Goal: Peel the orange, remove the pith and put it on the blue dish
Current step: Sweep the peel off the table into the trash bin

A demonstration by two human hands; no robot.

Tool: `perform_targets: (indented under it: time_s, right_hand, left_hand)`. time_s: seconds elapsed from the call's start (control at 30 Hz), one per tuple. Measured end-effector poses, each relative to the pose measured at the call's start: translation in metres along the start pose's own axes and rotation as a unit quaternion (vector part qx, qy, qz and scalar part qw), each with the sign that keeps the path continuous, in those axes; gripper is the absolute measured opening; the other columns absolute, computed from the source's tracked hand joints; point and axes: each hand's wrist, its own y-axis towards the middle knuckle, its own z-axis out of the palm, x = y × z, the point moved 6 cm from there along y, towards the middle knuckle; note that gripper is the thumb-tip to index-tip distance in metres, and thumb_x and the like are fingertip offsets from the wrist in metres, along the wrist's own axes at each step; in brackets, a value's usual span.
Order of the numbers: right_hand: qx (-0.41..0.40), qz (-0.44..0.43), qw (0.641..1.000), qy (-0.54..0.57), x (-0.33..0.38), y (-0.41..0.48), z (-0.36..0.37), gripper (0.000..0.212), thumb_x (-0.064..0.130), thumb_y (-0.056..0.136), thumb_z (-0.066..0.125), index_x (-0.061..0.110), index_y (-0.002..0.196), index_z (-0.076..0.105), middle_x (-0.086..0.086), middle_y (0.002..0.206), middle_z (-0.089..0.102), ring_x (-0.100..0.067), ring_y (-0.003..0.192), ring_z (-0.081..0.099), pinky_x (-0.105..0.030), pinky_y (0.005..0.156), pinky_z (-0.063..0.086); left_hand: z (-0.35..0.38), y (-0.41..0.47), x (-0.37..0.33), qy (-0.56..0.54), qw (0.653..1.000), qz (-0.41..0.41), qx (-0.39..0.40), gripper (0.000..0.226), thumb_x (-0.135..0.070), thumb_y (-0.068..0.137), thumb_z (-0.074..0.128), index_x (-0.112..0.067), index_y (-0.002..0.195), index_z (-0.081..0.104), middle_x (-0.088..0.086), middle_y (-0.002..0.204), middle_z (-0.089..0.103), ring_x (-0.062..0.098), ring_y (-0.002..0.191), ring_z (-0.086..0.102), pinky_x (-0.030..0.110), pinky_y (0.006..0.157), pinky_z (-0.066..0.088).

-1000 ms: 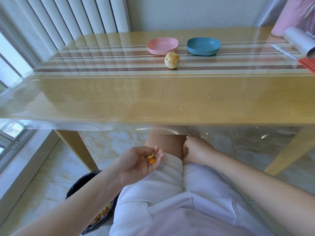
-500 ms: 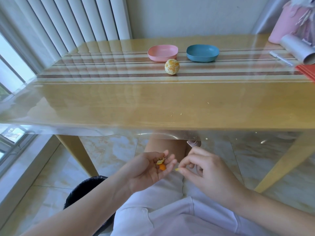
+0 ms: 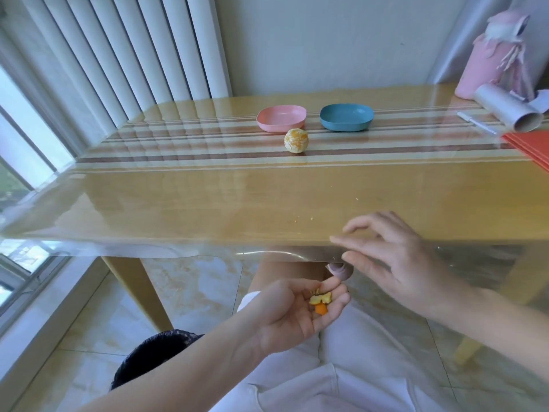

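1. The orange (image 3: 296,140) sits on the table (image 3: 208,197), on the striped part, just in front of the pink dish (image 3: 281,118) and to the left of the blue dish (image 3: 346,114). It touches neither dish.
2. It is peeled and approx. round, so no clear long axis shows. A patch of bare orange flesh faces up and toward the camera; the rest is pale w/ pith.
3. The blue dish has nothing in it.
4. The left hand (image 3: 297,313) is below the table edge, over the lap, palm up and loosely cupped. Small peel scraps (image 3: 320,300) lie on its fingers, w/ the thumb just beside them.
5. The right hand (image 3: 392,257) is at the near edge of the table, fingers spread wide and fairly straight, holding nothing.
6. A dark bin (image 3: 154,355) stands on the floor, at the left of the lap.
7. Vs. half a sec. ago: the right hand was low, next to the left hand, w/ fingertips pinched near the scraps. Now it is up at the table edge and spread.
8. The left hand keeps the same pose and the same scraps. The orange and both dishes did not move on the table.
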Motion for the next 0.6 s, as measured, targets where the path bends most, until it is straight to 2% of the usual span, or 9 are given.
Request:
perform_targets:
  time_s: [0.07, 0.17, 0.23, 0.33, 0.5, 0.6]
  right_hand:
    - [0.030, -0.010, 0.996, -0.084, -0.019, -0.009, -0.001, 0.040, 0.037, 0.097, 0.044, 0.016, 0.119, 0.069, -0.009, 0.123, 0.059, -0.026, 0.117, 0.048, -0.039, 0.097, 0.044]
    - [0.069, 0.006, 0.991, -0.111, -0.034, -0.027, 0.001, 0.041, 0.041, 0.097, 0.040, 0.022, 0.123, 0.066, -0.007, 0.136, 0.052, -0.029, 0.131, 0.039, -0.050, 0.100, 0.044]
    - [0.077, 0.014, 0.992, -0.098, -0.034, -0.034, 0.002, 0.041, 0.042, 0.098, 0.040, 0.024, 0.123, 0.066, -0.008, 0.137, 0.051, -0.031, 0.132, 0.039, -0.050, 0.100, 0.043]
    - [0.084, -0.001, 0.993, -0.082, -0.028, -0.038, 0.006, 0.041, 0.043, 0.100, 0.037, 0.027, 0.121, 0.068, -0.008, 0.137, 0.052, -0.032, 0.132, 0.039, -0.044, 0.102, 0.037]
    - [0.095, -0.016, 0.994, -0.042, -0.025, -0.037, 0.009, 0.036, 0.041, 0.098, 0.043, 0.025, 0.109, 0.073, -0.005, 0.134, 0.053, -0.027, 0.132, 0.038, -0.040, 0.103, 0.035]
    - [0.089, -0.011, 0.996, -0.018, -0.026, -0.028, 0.006, 0.033, 0.040, 0.097, 0.045, 0.027, 0.101, 0.075, 0.000, 0.129, 0.054, -0.022, 0.132, 0.038, -0.036, 0.104, 0.033]
  left_hand:
    - [0.003, 0.008, 0.000, 0.003, 1.000, 0.001, -0.005, 0.034, -0.001, 0.095, 0.042, 0.013, 0.088, 0.072, 0.022, 0.092, 0.070, 0.032, 0.075, 0.073, 0.034, 0.069, 0.059]
    - [0.010, 0.024, -0.003, -0.007, 1.000, 0.013, -0.012, 0.033, -0.002, 0.096, 0.043, 0.013, 0.090, 0.071, 0.023, 0.096, 0.070, 0.034, 0.076, 0.073, 0.037, 0.073, 0.058]
    - [0.017, 0.033, -0.002, -0.023, 1.000, 0.016, -0.012, 0.030, -0.002, 0.096, 0.043, 0.014, 0.097, 0.069, 0.024, 0.100, 0.069, 0.035, 0.077, 0.072, 0.040, 0.074, 0.057]
    - [0.024, 0.036, 0.002, -0.030, 0.999, 0.024, 0.000, 0.025, -0.001, 0.092, 0.046, 0.011, 0.103, 0.065, 0.022, 0.094, 0.069, 0.031, 0.075, 0.072, 0.039, 0.074, 0.058]
    - [0.022, 0.033, 0.004, -0.041, 0.999, 0.025, -0.002, 0.026, -0.002, 0.088, 0.049, 0.012, 0.092, 0.071, 0.019, 0.095, 0.069, 0.029, 0.076, 0.071, 0.038, 0.077, 0.056]
    - [0.022, 0.028, 0.004, -0.073, 0.997, 0.026, 0.006, 0.028, 0.001, 0.080, 0.053, 0.016, 0.099, 0.068, 0.022, 0.096, 0.067, 0.032, 0.079, 0.069, 0.042, 0.077, 0.056]
